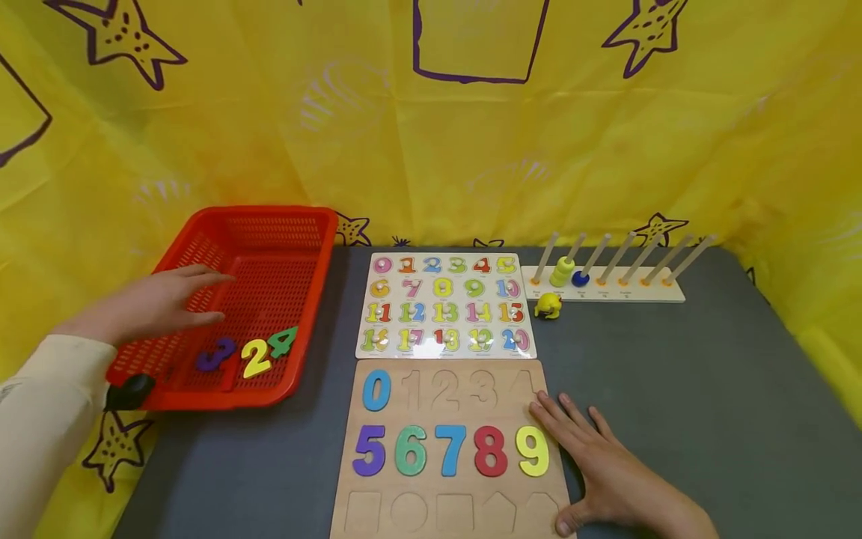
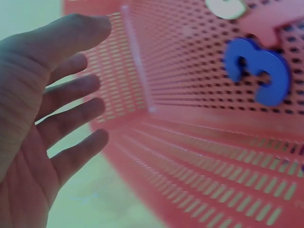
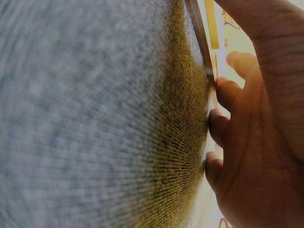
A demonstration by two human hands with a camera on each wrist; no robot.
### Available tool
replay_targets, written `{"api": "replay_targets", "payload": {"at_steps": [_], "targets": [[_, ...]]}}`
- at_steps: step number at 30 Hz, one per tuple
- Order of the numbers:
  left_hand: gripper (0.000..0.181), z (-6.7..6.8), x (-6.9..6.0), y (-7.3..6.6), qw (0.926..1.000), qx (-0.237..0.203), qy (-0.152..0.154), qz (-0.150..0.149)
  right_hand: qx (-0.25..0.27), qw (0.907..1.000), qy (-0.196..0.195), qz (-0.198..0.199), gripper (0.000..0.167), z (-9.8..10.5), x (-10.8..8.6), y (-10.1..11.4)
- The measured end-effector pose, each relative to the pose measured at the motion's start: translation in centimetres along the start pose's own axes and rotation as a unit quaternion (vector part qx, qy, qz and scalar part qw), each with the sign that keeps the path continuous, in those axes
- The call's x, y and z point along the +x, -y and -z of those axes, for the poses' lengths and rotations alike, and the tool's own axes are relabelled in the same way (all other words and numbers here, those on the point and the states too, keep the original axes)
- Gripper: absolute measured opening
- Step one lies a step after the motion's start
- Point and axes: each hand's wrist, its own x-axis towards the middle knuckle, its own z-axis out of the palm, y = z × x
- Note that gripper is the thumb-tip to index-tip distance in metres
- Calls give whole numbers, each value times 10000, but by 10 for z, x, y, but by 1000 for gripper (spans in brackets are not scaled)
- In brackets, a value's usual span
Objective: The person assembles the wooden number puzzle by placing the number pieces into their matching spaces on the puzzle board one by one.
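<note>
My left hand (image 1: 156, 301), fingers spread and holding nothing, hovers over the left part of a red plastic basket (image 1: 269, 212). Inside lie a purple number 3 (image 1: 215, 355), blue-looking in the left wrist view, a yellow 2 (image 1: 257, 365), a green 4 (image 1: 283, 342) and a red piece (image 1: 230, 372). My right hand (image 1: 616, 471) rests with spread fingers at the right edge of a wooden number board (image 1: 431, 416). A blue 0 (image 1: 376, 390) and the coloured numbers 5 to 9 sit in the board; the slots 1, 2 and 3 are bare, and fingertips partly cover the top-right slot.
Beyond the wooden board lies a white peg puzzle (image 1: 446, 299) with numbers 0 to 20. A counting rack (image 1: 646, 292) with upright pegs stands at the back right, with a small yellow toy (image 1: 548, 305) before it. Yellow patterned cloth (image 1: 431, 150) hangs behind the grey table (image 1: 707, 389).
</note>
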Motion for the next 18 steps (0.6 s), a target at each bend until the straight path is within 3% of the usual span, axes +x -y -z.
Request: {"api": "replay_targets", "payload": {"at_steps": [4, 10, 14, 18], "targets": [[61, -15, 3, 5, 9982, 24, 545, -228, 18, 10000, -15, 8, 137, -1, 1, 0], [59, -27, 6, 14, 9942, -188, 970, -416, -56, 9999, -90, 3, 138, 0, -1, 0], [62, -26, 4, 17, 9875, -350, 1535, -69, -50, 9999, -102, -4, 137, 0, -2, 0], [48, -23, 0, 18, 9756, -555, 2089, 374, 24, 10000, -77, 24, 136, -1, -1, 1]]}}
